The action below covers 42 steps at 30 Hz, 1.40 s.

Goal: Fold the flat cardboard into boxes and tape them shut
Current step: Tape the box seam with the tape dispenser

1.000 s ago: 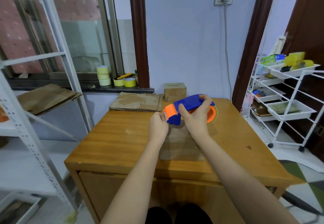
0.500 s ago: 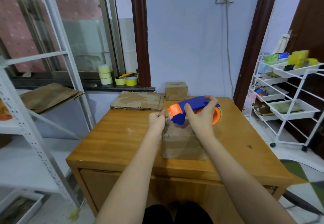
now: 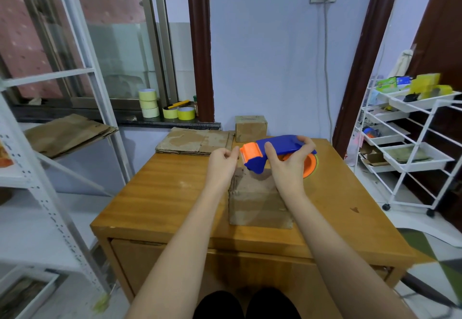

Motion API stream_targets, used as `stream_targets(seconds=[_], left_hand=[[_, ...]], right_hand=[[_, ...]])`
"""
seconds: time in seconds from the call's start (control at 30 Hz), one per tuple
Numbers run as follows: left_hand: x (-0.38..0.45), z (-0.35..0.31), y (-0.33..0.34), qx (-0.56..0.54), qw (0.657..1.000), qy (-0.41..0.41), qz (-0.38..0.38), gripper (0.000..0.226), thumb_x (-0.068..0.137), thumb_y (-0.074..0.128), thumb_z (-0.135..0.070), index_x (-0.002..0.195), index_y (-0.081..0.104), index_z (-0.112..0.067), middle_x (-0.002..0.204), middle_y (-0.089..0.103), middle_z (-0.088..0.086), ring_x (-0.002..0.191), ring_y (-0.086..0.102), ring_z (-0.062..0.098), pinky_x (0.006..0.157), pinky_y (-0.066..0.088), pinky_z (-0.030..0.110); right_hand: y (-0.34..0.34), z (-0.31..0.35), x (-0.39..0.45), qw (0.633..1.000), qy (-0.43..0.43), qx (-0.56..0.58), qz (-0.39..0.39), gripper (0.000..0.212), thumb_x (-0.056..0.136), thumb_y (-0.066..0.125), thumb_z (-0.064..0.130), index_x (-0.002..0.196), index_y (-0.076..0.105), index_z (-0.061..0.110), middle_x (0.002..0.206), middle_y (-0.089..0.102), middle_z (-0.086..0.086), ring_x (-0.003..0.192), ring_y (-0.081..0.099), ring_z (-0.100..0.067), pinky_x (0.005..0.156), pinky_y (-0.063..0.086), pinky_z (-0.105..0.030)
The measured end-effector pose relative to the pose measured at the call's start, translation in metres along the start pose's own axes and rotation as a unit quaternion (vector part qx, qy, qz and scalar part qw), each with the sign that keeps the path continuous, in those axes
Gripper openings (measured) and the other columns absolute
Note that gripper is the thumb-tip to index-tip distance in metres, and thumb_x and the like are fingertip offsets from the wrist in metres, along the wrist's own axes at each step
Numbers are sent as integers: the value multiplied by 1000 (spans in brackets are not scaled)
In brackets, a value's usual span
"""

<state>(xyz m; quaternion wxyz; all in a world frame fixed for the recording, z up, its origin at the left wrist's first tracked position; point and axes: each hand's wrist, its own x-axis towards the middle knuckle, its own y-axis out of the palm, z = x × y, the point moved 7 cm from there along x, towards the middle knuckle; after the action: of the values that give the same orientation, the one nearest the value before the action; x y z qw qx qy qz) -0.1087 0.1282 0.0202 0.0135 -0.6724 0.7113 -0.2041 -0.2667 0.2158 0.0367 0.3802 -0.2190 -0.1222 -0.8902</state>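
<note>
Right hand (image 3: pixel 287 168) fingers wrap plastic tape dispenser (image 3: pixel 275 151) over cardboard box (image 3: pixel 257 201); left hand (image 3: pixel 222 166) fingers curled, apparently pinching tape.

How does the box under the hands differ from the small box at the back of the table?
1. The near box sits at the table's front middle; the back box stands against the wall, beside the flat cardboard.
2. The near box looks larger in frame; the back box looks smaller.
3. The right hand holds a tape dispenser over the near box, the left hand pinching at its front; nothing touches the back box.
Both are brown cardboard.
</note>
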Motion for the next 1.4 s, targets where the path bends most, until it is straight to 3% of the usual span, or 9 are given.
stream_targets(seconds=[0.2,0.33,0.63,0.77,0.83,0.9,1.0,1.2,1.4], left_hand=[[-3,4,5,77,997,11,-9,36,99,49,-27,67,42,-13,62,45,-2,57,41,13,51,30,23],[-7,17,2,78,997,-17,-9,41,99,49,-29,61,39,-15,59,43,-1,58,42,16,54,33,28],[2,29,-17,19,998,-64,5,35,99,49,-28,68,43,-13,58,45,2,53,45,16,58,41,29],[8,36,-30,25,998,-61,4,32,99,49,-29,77,50,-6,55,46,3,49,43,15,55,40,27],[11,41,-31,21,998,-64,16,31,99,49,-30,81,55,-5,54,46,3,48,44,15,53,39,26],[11,47,-28,11,997,-73,34,32,99,50,-30,83,57,-3,53,47,3,47,45,15,51,40,25],[11,54,-21,10,996,-73,45,34,98,52,-32,79,56,-4,53,45,3,47,42,15,49,39,24],[17,63,-12,14,997,-69,13,44,87,66,-40,58,44,-15,53,43,0,55,43,16,77,44,33],[21,58,-11,3,999,-36,-16,36,87,67,-34,65,47,-14,65,54,1,65,51,12,63,39,25]], right_hand=[[-1,4,-2,1000,-15,-17,11,70,78,77,9,128,28,7,97,39,18,84,53,8,66,43,-4],[2,1,-4,999,-13,-42,23,72,74,78,14,127,30,16,101,39,19,90,53,-5,63,44,-5],[-6,-3,2,999,-5,-50,-14,72,75,78,15,128,31,9,92,44,17,80,52,-2,62,41,-4],[3,-4,-1,997,-8,-82,6,76,73,80,21,130,29,14,97,46,12,87,53,-9,66,42,-10],[6,-4,-3,995,-7,-98,18,78,73,80,25,130,28,19,106,46,5,93,54,-15,71,47,-20],[8,-1,-4,990,-28,-136,25,76,75,79,26,131,29,16,106,44,5,91,53,-17,72,47,-28],[13,4,-7,977,-70,-199,42,71,76,77,30,129,32,12,96,50,2,81,56,-20,67,41,-28],[19,1,-6,964,-85,-245,53,71,76,76,33,128,32,12,89,54,1,75,57,-20,63,39,-26],[18,-3,-5,964,-68,-255,46,70,77,75,33,128,32,10,85,54,-1,73,56,-23,63,37,-27]])
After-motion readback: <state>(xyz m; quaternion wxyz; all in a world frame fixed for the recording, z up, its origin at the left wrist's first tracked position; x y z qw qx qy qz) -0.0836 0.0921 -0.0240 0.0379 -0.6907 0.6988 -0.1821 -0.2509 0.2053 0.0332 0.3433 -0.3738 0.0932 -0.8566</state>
